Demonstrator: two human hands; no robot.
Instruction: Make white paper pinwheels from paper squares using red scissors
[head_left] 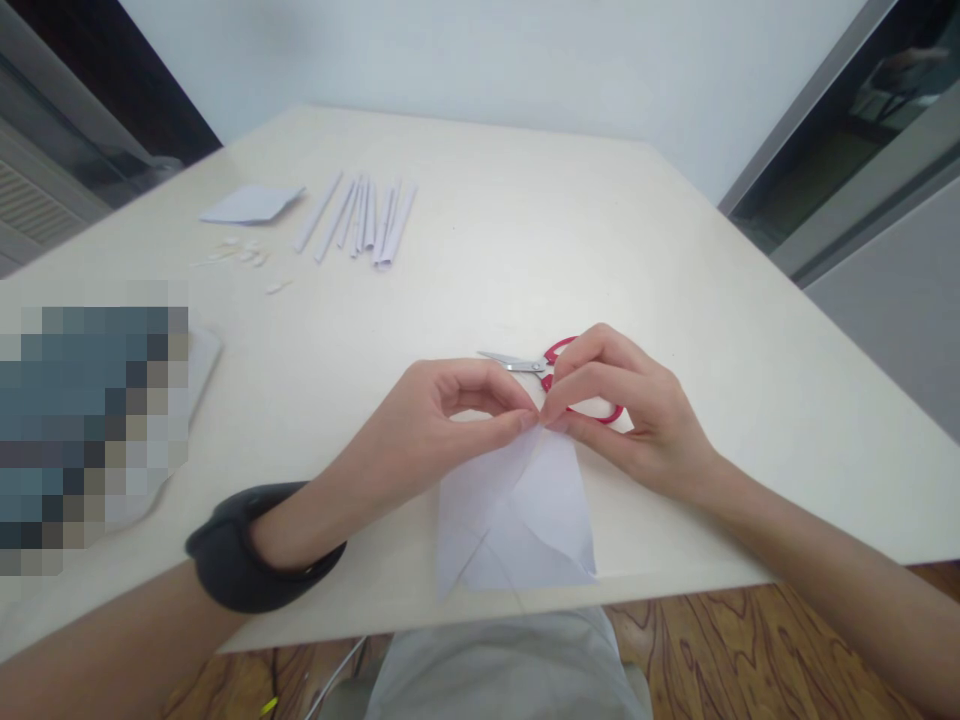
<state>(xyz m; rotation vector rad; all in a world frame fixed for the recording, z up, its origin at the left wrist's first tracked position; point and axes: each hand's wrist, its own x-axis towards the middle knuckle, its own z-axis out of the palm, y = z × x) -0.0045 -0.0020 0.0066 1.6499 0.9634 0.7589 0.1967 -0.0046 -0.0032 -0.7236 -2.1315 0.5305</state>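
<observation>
Pale walls and a dark window frame were seen behind the cream table (525, 240), whose near edge stood over a wooden floor. A folded sheet of white paper (517, 520) was laid flat at that near edge, close to the body, so that its far tip could be worked between both hands. The left hand (442, 420) was curled, thumb and forefinger closed on the paper's tip, its wrist (ringed by a dark band (255, 545)) rested low on the table. The right hand (622, 410) was brought against it from the other side, fingertips pinched on the same tip, the forearm slanted in from the right. Red-handled scissors (559, 375) were left just behind the right hand's fingers, blades pointed left; whether they were touched could not be told. Well apart, at the far left, rolled paper strips (364, 220) were laid side by side, with a loose folded sheet (251, 203) and small scraps (240, 252) near them.
</observation>
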